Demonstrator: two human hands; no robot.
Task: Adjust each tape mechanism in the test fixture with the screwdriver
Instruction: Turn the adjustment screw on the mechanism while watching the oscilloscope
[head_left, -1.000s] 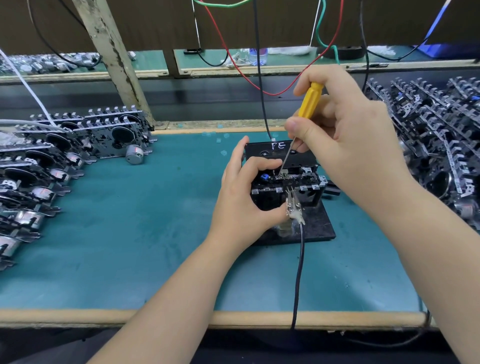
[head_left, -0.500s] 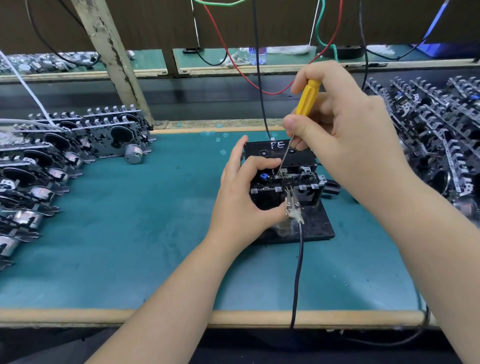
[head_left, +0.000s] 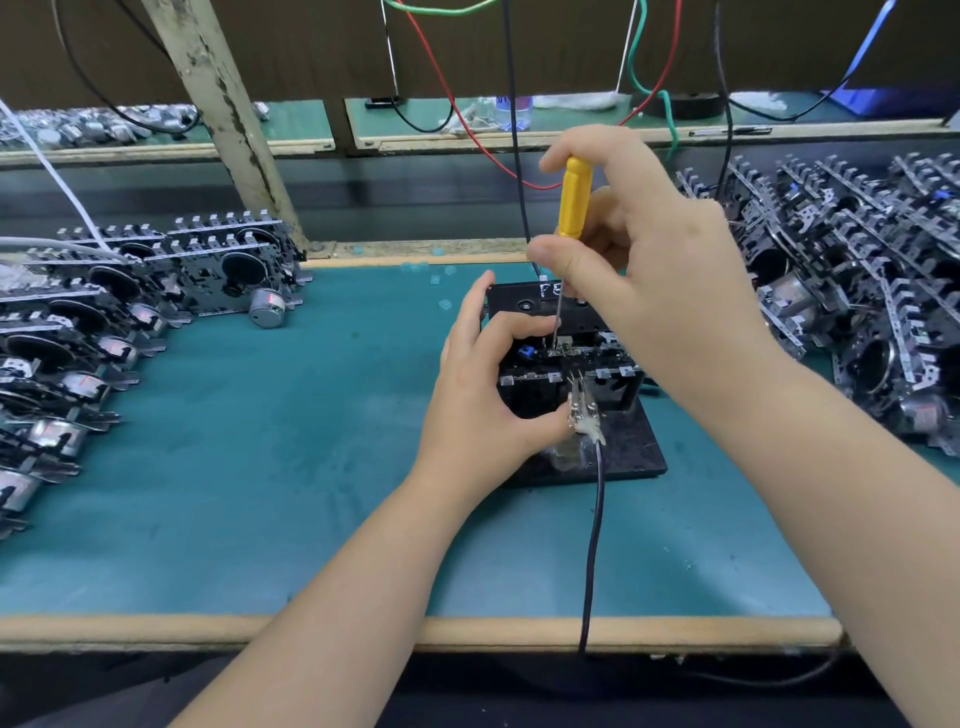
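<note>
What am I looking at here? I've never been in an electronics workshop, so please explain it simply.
The picture comes from a camera worn on a person's head, looking down at their own two bare hands; no robot is involved. The right hand holds a yellow-handled screwdriver upright, its thin tip down in a tape mechanism. That mechanism sits in a black test fixture on a teal bench mat. The left hand grips the mechanism from the side to steady it. A clip on a black cable is attached at the front. More tape mechanisms lie in rows at the left and in a heap at the right. Coloured wires hang behind.
</note>
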